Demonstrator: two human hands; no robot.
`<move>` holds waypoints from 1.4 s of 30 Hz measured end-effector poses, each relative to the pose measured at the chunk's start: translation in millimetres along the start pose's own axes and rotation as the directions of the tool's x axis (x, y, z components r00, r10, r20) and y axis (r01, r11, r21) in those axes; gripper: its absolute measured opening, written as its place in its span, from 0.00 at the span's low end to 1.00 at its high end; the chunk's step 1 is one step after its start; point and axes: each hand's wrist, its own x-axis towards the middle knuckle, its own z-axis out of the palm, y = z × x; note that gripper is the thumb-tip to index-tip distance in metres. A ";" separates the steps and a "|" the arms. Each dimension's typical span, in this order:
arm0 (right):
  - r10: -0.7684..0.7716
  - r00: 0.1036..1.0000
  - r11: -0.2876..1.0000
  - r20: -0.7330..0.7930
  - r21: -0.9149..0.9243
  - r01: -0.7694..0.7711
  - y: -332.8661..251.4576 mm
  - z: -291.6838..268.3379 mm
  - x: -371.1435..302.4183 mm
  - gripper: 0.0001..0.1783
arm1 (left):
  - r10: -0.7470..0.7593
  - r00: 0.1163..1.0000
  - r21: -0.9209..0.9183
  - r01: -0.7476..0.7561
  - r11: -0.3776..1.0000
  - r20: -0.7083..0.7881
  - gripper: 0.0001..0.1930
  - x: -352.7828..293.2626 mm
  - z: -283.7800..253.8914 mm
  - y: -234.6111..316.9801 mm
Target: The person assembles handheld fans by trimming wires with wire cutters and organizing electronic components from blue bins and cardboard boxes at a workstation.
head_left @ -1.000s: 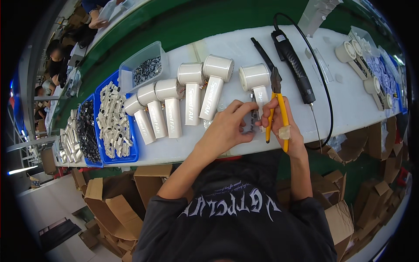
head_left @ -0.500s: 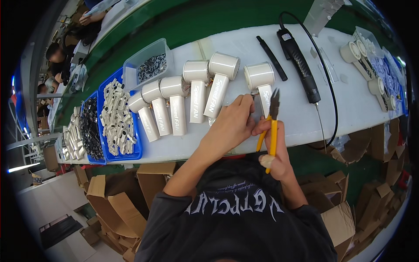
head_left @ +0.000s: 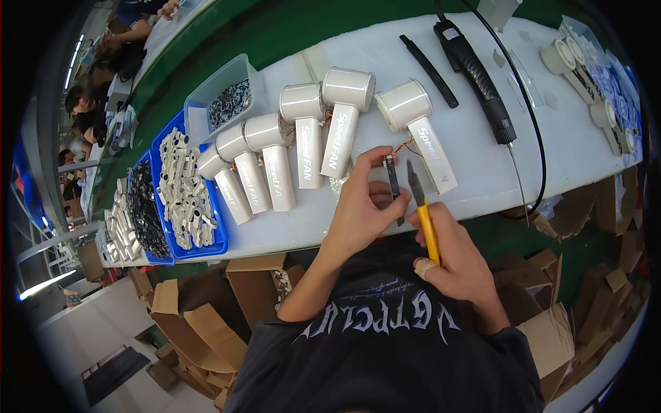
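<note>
My left hand (head_left: 359,213) pinches a narrow dark circuit board (head_left: 394,180) upright between thumb and fingers. Thin coloured wires (head_left: 402,146) run from the board's top end to a white handheld fan (head_left: 433,155), which lies on the table just beyond. Closed around yellow-handled pliers (head_left: 428,234) is my right hand (head_left: 460,260), a light wrap on its thumb. The dark jaws of the pliers point up beside the board, apart from it. Several similar white fans (head_left: 310,153) lie in a row to the left.
Left of the fans stand a clear bin of small metal parts (head_left: 192,103), a blue tray of white parts (head_left: 222,241) and a tray of black parts (head_left: 146,206). A corded electric screwdriver (head_left: 475,86) and a black strip (head_left: 428,70) lie to the right. Cardboard boxes (head_left: 213,334) sit below.
The circuit board and wires have come into view in my left hand. My right hand has turned the pliers toward the board. The nearest fan now lies more tilted, its handle uncovered.
</note>
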 end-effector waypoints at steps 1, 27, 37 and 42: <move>0.006 1.000 1.000 -0.008 0.010 -0.006 1.6 1.6 -1.3 0.29 | -0.007 1.000 0.006 0.007 1.000 0.011 0.37 0.3 -1.5 -2.1; 0.039 0.989 0.989 -0.141 -0.134 -0.058 6.3 15.7 10.8 0.25 | -0.023 0.989 -0.233 0.057 0.971 0.146 0.39 4.4 -8.0 -9.4; 0.019 0.992 0.991 -0.121 -0.126 -0.035 6.3 12.0 10.7 0.26 | -0.019 0.988 -0.225 0.054 0.973 0.151 0.40 4.8 -8.4 -8.3; 0.021 0.996 0.992 -0.088 -0.125 -0.032 6.2 10.1 10.6 0.25 | -0.013 0.988 -0.229 0.048 0.972 0.153 0.40 5.0 -7.6 -7.4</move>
